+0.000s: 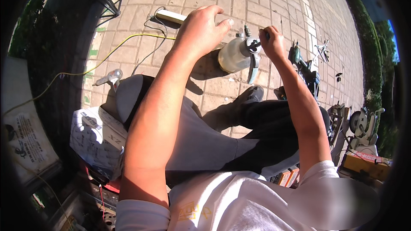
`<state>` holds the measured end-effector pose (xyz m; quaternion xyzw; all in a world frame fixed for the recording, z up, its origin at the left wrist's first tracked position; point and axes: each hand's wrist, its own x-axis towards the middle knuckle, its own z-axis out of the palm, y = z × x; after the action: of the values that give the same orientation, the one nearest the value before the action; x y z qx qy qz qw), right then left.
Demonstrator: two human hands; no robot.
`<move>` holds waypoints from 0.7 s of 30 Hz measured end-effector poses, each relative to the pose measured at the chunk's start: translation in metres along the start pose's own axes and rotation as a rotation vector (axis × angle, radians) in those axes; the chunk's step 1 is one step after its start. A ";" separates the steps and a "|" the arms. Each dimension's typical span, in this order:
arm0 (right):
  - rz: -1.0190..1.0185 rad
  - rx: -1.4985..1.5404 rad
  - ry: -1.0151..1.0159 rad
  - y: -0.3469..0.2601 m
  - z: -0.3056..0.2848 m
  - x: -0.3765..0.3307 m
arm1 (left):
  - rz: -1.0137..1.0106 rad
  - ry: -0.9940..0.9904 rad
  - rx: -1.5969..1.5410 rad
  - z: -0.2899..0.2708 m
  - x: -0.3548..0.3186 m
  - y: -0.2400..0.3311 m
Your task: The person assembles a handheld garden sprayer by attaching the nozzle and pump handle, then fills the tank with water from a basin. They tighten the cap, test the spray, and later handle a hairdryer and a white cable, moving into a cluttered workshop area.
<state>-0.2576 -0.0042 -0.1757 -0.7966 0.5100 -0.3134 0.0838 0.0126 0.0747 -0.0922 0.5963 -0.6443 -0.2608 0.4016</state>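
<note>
A translucent pressure spray bottle (233,55) with a grey head and a ribbed grey handle stands on the paving between my hands. My left hand (203,30) hovers left of the bottle, thumb and bent fingers apart, with nothing seen in it. Just right of the bottle's head, my right hand (274,42) is closed around a small dark thing, mostly covered by the fingers. I cannot tell whether that thing touches the bottle.
A yellow cable (107,53) and a long white bar-shaped thing (171,16) lie ahead. On the left are a clear-bodied tool (109,78) and a patterned box (96,139). A green power drill (296,53) and other tools lie right. My dark shoe (248,96) is behind the bottle.
</note>
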 end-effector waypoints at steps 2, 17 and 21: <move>0.010 -0.021 -0.014 -0.008 -0.007 -0.001 | -0.022 -0.009 0.016 0.002 0.000 -0.001; 0.343 -0.318 -0.591 -0.051 -0.059 0.037 | -1.013 0.124 -0.763 0.274 -0.068 -0.035; 0.502 -0.296 -0.765 -0.039 -0.039 0.057 | -0.959 0.133 -1.032 0.281 -0.067 -0.021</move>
<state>-0.2344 -0.0278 -0.1040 -0.7103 0.6586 0.1080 0.2240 -0.2112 0.0966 -0.2752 0.5625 -0.0788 -0.6441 0.5124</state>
